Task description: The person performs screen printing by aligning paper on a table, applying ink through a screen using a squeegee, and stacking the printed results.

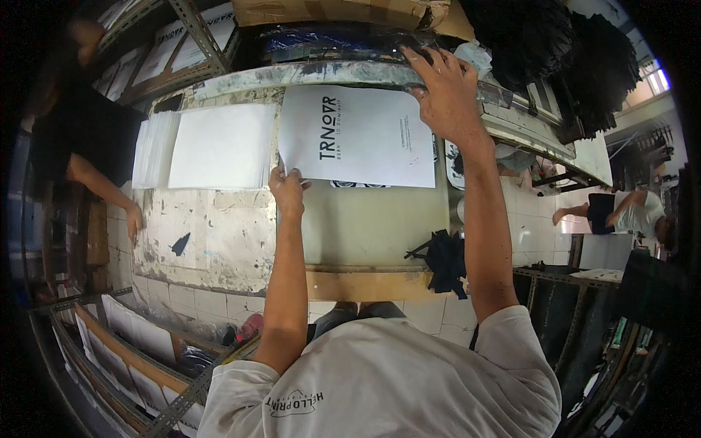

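Observation:
A white sheet with black lettering [365, 139] lies on the pale green pad [372, 226] of a worn work table [212, 233]. My left hand [287, 188] pinches the sheet's near left corner. My right hand [444, 86] reaches to the far edge of the table, fingers spread, pressing on the sheet's far right corner and the dark items behind it. A stack of blank white sheets [219, 146] lies just left of the printed sheet.
A dark cloth [444, 259] hangs at the table's near right edge. Black garments [577, 51] hang at the upper right. Metal racks with white sheets [139, 358] stand at lower left. Another person [87, 139] stands at the left; a third person [628, 212] sits at the right.

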The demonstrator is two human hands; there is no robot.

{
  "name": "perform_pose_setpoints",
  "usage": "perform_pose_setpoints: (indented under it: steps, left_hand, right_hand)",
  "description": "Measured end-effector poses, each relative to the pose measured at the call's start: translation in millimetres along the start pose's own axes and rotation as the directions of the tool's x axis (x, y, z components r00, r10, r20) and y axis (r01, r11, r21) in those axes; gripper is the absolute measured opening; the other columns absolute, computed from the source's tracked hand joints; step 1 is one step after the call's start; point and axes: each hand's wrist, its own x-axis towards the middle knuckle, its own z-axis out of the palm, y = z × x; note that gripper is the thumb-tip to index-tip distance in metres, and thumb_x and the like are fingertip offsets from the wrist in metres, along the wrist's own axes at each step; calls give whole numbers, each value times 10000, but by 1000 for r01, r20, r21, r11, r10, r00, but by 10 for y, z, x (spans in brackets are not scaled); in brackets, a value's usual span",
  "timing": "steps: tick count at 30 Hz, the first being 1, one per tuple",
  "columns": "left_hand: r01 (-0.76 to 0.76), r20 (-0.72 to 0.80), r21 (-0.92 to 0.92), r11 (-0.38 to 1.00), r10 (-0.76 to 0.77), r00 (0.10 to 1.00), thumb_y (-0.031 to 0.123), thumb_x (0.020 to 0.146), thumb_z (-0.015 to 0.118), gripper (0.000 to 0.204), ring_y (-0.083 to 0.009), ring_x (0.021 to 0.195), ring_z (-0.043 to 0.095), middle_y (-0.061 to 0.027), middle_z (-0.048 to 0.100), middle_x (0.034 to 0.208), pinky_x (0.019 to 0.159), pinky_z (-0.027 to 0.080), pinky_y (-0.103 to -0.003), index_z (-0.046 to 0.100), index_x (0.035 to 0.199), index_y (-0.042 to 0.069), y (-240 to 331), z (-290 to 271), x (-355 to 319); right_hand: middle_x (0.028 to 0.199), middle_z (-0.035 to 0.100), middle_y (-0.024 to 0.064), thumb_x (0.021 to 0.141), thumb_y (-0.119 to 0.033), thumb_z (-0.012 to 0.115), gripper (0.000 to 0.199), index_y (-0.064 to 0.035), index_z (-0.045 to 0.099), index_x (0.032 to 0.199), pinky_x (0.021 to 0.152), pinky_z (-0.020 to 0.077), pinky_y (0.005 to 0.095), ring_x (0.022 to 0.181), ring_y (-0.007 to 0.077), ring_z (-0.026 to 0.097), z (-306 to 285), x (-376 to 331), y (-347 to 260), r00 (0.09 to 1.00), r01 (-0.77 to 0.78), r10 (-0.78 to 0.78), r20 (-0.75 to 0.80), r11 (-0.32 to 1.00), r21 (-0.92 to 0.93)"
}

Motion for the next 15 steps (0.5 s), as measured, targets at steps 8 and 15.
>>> perform_pose_setpoints:
  steps: [8, 15]
  left_hand:
    - [38, -37, -32, 999, -40, 999, 33, 899, 529, 314, -196, 710, 654, -152, 631, 920, 554, 585, -310, 530, 1173, -120, 29, -1148, -447]
    - [62, -397, -171, 983, -127, 909, 97, 909, 618, 415, -230, 800, 686, -132, 647, 1013, 579, 613, -336, 477, 1283, -15, -577, -3020, -2015]
  right_hand:
    - [1387, 525, 117, 866, -216, 686, 640, -241, 446, 1458, 1049, 303, 553, 1315, 289, 445, 79, 105, 57, 1000, 24, -23, 11, 992, -123]
    - [1436, 484, 122, 903, -201, 647, 629, -249, 410, 1483, 1068, 282, 563, 1340, 318, 421, 70, 16, 76, 994, 6, 12, 108, 987, -163]
